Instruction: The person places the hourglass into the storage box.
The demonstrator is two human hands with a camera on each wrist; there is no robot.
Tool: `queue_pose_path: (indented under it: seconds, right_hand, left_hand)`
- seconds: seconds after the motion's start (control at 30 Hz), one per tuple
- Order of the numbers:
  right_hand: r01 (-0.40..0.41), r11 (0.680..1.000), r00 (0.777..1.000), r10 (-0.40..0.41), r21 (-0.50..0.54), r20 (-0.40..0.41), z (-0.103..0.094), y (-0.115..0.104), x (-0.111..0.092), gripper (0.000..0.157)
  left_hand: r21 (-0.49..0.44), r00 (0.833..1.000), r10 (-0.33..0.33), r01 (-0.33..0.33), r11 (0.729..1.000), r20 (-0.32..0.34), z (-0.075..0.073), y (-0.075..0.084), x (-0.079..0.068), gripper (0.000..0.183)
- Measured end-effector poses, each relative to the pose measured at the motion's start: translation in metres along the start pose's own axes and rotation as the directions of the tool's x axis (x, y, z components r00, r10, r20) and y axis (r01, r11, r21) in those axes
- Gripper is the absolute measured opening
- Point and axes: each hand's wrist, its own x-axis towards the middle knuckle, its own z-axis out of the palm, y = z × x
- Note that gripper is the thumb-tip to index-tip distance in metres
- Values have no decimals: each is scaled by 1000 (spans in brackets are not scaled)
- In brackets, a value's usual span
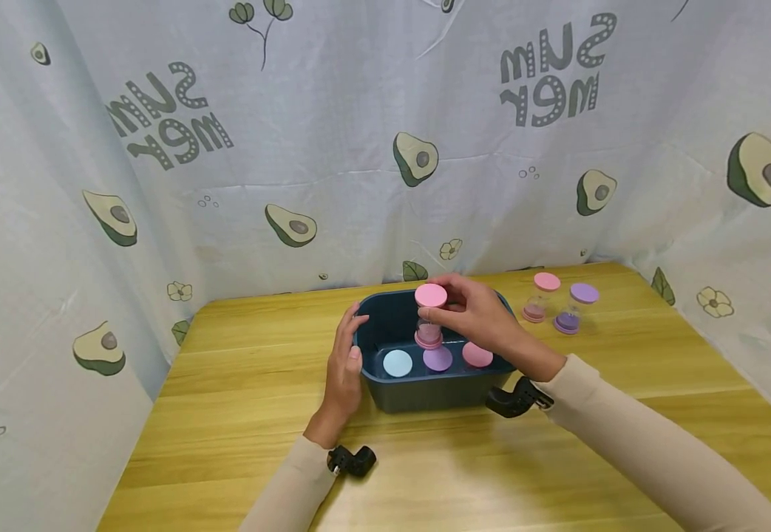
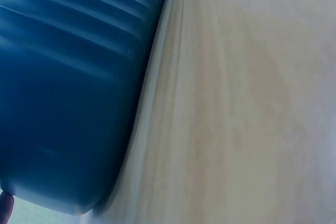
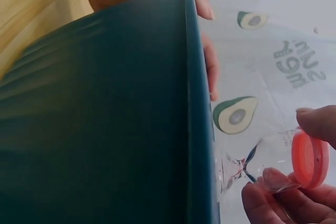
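My right hand (image 1: 481, 314) pinches a pink-capped hourglass (image 1: 430, 334) upright between thumb and fingers, over the dark blue plastic bin (image 1: 418, 395). In the right wrist view, the hourglass's pink cap (image 3: 311, 160) and clear glass show above the bin's rim (image 3: 191, 77). My left hand (image 1: 344, 369) rests against the bin's left end, its fingers extended at the rim. Inside the bin, along its near side, are a light blue disc-shaped top (image 1: 398, 363), a purple one (image 1: 437, 358) and a pink one (image 1: 477, 355); whatever lies beneath them is hidden.
Right of the bin, another pink hourglass (image 1: 541, 298) and a purple hourglass (image 1: 576, 308) stand on the wooden table (image 1: 239, 399). A white curtain (image 1: 352, 148) printed with avocados hangs behind the table and along its sides.
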Motion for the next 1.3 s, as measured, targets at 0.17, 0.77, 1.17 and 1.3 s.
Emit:
queue_pose_path:
  seconds: [0.17,0.77,1.17,1.3]
  right_hand:
    - [3,999,1000,-4,36,18,2,-1,3,51]
    - [25,1000,999,-26,15,27,17,-2,14,49]
    - [-35,999,998,37,-41,48,31,3,23,51]
    - [-25,999,997,27,-28,70,33,4,27,51]
  left_hand:
    - [9,1000,3,-3,1000,-4,0,-1,0,51]
    - [3,1000,7,-7,1000,-2,0,-1,1,51]
    - [10,999,-39,39,999,15,-3,3,-1,48]
    - [6,999,-33,33,999,18,-2,3,0,49]
